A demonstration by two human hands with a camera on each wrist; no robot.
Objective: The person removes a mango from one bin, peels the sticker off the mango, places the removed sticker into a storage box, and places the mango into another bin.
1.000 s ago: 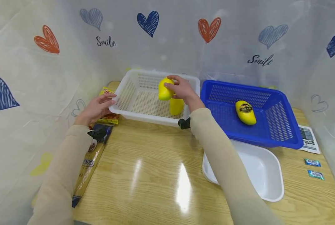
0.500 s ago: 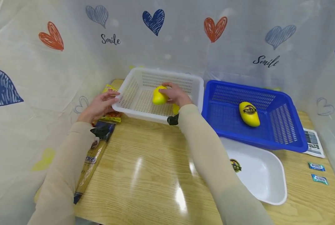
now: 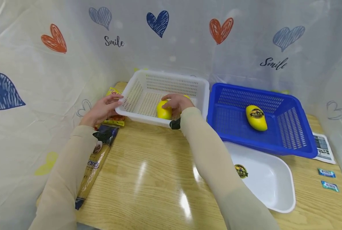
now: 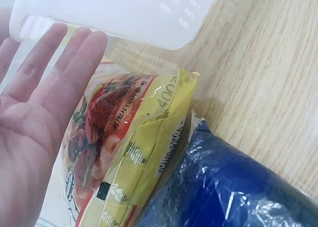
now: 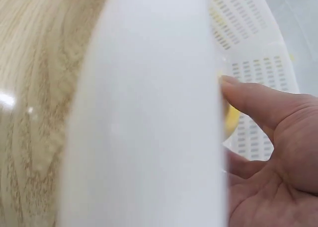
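Note:
In the head view my right hand (image 3: 179,103) grips a yellow mango (image 3: 163,110) low inside the white slotted basket (image 3: 194,80), near its front wall. Another mango (image 3: 186,96) shows as a bit of yellow behind that hand. The right wrist view is mostly covered by the basket's pale wall (image 5: 144,108); my thumb lies against the mango (image 5: 231,121) there. My left hand (image 3: 102,108) is at the basket's left rim. In the left wrist view its fingers (image 4: 82,63) are straight, tips right at the basket's outer wall (image 4: 124,18).
A blue basket (image 3: 231,137) with one labelled mango (image 3: 256,118) stands at the right. In front is a white tub (image 3: 274,191), partly behind my sleeve, with a round dark label (image 3: 241,171) showing. Food packets (image 3: 113,120) (image 3: 93,163) lie left, small wrapped sweets (image 3: 327,173) far right.
My right hand has lowered the mango into the white basket and towards its front wall. The left hand stays at the rim. The view has shifted slightly.

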